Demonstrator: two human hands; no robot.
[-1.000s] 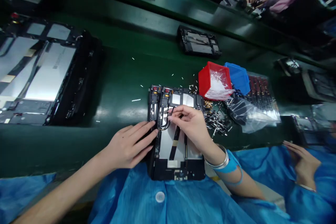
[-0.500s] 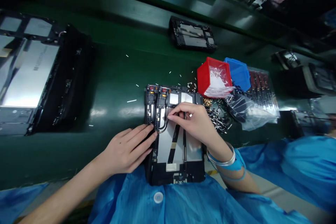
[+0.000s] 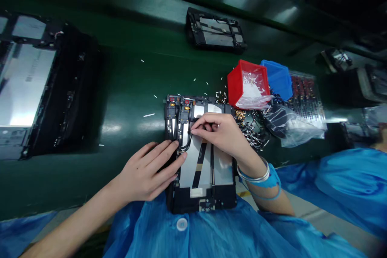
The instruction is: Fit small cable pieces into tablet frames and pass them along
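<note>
– What threatened the cable?
– A slip of the right hand, fingertips pinched on it, could have kinked it; the left hand, loosely spread, touched the device on the bench

From the device stack, open tabletop gives passage toward eleven o'clock — between one and two, the red bin and blue bin block it

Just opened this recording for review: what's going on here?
A person works bare-handed on what looks like a stack of opened, tablet-like devices. The right hand pinches a thin dark cable on the top one; the left hand lies against the left side. A red bin and a blue bin stand to the right.
</note>
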